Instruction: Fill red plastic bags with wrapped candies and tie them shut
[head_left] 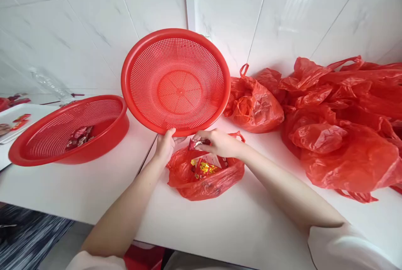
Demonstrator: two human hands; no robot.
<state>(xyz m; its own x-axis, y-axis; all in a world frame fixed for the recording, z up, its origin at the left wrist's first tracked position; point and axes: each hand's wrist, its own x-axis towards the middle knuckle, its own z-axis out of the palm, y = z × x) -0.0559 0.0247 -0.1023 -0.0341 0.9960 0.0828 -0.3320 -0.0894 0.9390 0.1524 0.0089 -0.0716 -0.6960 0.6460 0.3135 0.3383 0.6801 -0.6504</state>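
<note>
My left hand (166, 145) grips the lower rim of a round red mesh basket (180, 90), which is tilted up so its inside faces me; no items show in it. Just right of that grip, my right hand (212, 141) pinches a small dark red wrapped packet (193, 143) above an open red plastic bag (204, 188). Inside the bag lie red and gold packets (205, 168) and a whitish paper piece.
Another red mesh basket (116, 129) with dark red packets (80, 137) stands at the left, beside a white tray (28, 111). Knotted red bags (260, 109) and a large heap of red bags (354, 148) lie along the right. A tiled wall (84, 31) rises behind.
</note>
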